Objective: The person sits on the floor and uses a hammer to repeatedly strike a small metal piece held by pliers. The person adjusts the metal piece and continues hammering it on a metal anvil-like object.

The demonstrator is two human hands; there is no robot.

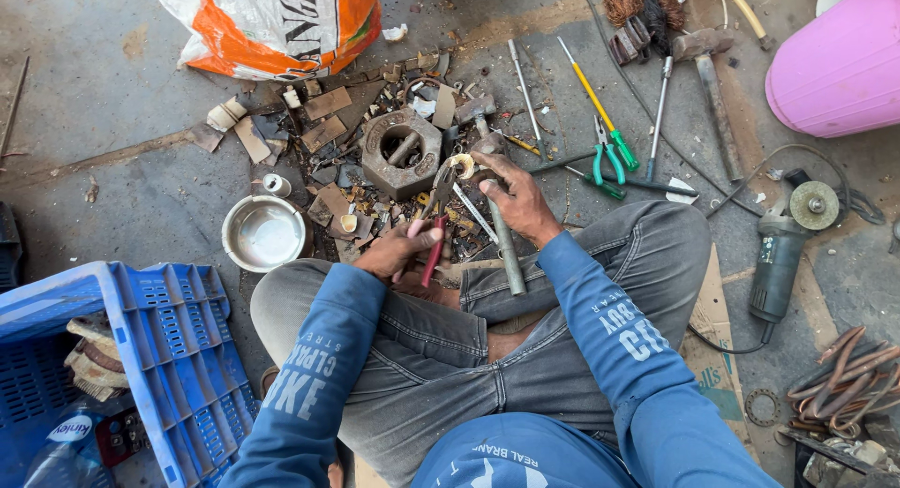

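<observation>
Small ring part: on the floor just right of the hex block, gripped by the pliers. Left hand: fingers wrapped around the red pliers handles. Right hand: fingertips pressing the part. Steel bowl left. Green-handled tools right. Grinder farther right.

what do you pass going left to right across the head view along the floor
blue crate → steel bowl → big hex nut → green-handled pliers → angle grinder → copper wire pieces
</observation>
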